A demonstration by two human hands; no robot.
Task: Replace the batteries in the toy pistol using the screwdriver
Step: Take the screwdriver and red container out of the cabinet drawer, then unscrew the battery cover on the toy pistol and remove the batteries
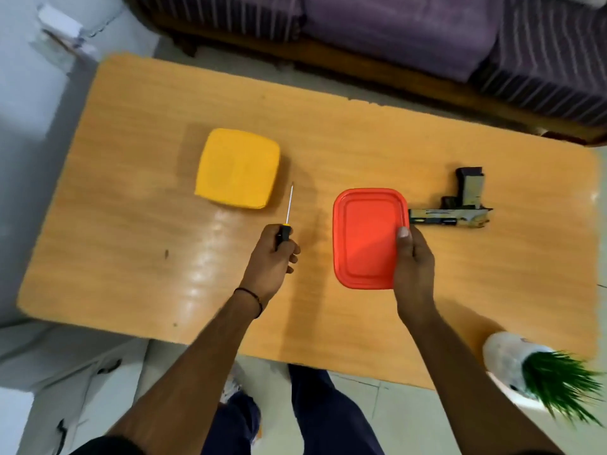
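Observation:
My left hand (274,261) grips the black and yellow handle of a screwdriver (286,218), whose thin shaft points away from me toward the yellow box. My right hand (412,257) holds the right edge of a red plastic lid (366,238), thumb on top. The toy pistol (460,208), dark with tan patches, lies flat on the wooden table (164,257) just right of the lid, barrel pointing left and grip pointing away from me. No batteries are visible.
A yellow square container (238,169) sits on the table left of centre. A white pot with a green plant (532,376) stands at the near right corner. A purple striped sofa (427,34) runs behind the table. My legs are below the near edge.

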